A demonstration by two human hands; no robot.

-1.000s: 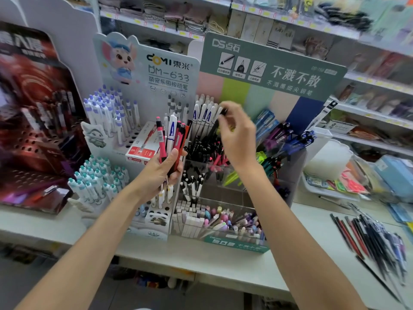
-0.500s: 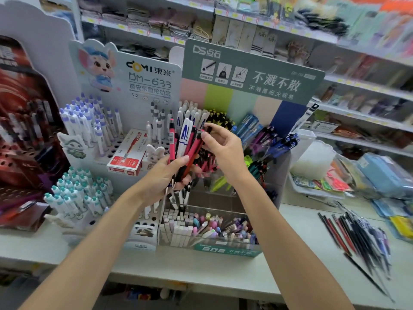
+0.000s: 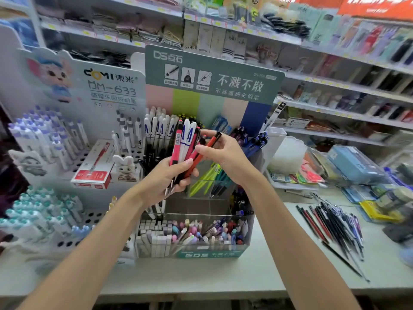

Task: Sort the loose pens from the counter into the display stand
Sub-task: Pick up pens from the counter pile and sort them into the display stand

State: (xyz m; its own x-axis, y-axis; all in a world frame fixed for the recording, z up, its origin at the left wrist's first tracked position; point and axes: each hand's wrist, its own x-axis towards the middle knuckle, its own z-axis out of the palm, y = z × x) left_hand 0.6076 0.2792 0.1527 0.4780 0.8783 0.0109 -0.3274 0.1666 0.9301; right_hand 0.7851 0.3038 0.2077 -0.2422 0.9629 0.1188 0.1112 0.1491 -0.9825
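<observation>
In the head view, your left hand (image 3: 165, 177) grips a bundle of roughly 5 pens (image 3: 185, 142) just in front of the display stand (image 3: 214, 72). Your right hand (image 3: 225, 157) pinches 1 red pen (image 3: 204, 153), whose lower end seems tucked into that bundle. Pull it carelessly and neighbouring pens could slip into the wrong compartments below, while more loose pens (image 3: 335, 224) wait right of the stand.

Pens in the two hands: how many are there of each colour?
White plastic pens with blue marks: 2
Pink plastic pen with barcode label: 1
Red plastic pens with black ends: 3 (one pinched by right hand; overlap makes this uncertain)
Total: 6
</observation>
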